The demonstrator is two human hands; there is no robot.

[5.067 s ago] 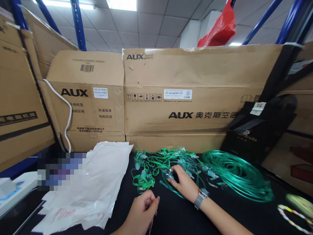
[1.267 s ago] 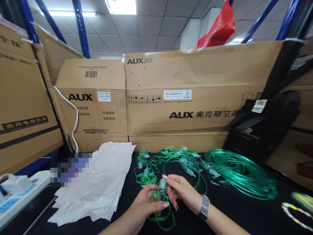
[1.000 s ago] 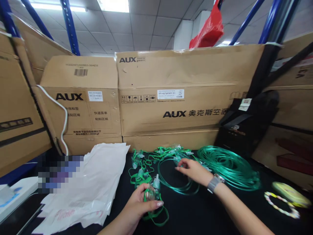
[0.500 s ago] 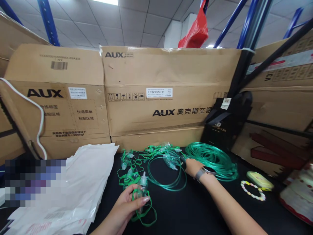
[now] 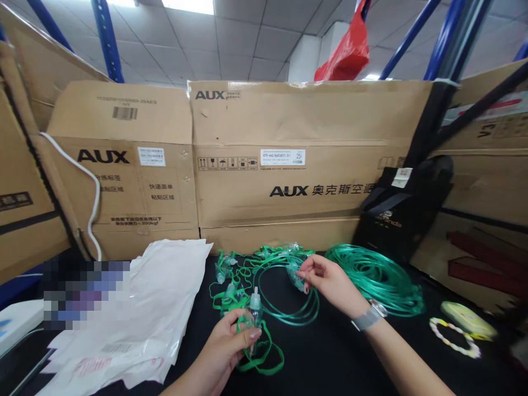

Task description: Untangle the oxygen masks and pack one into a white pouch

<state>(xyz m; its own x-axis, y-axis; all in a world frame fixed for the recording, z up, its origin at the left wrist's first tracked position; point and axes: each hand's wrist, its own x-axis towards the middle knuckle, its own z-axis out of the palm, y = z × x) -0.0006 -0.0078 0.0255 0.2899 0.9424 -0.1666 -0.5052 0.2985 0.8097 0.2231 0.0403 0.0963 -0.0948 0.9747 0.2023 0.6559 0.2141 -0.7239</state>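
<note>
My left hand (image 5: 235,338) is closed around a clear nebulizer mask (image 5: 256,313) at the front centre. Its pale connector tip points up, and a green elastic strap (image 5: 274,363) loops down beside it. Further back, my right hand (image 5: 324,275), with a watch (image 5: 371,314) on the wrist, has thumb and fingers pinched at the end of another clear green mask (image 5: 294,275). The fingers hide the mask's tip. Around that mask lies looped green tubing (image 5: 289,319). More masks with green straps (image 5: 225,272) lie tangled behind my left hand.
A large coil of green tubing (image 5: 371,280) lies to the right. White plastic bags (image 5: 165,297) are stacked on the left. Cardboard boxes (image 5: 289,121) stand behind the black table. A black bag (image 5: 404,214), a bead bracelet (image 5: 454,338) and a small yellow-green case (image 5: 468,319) are on the right.
My right hand has shifted from beside the tubing coil onto the end of the loose mask, its fingers now pinching there. My left hand keeps its mask. The view has turned slightly left.
</note>
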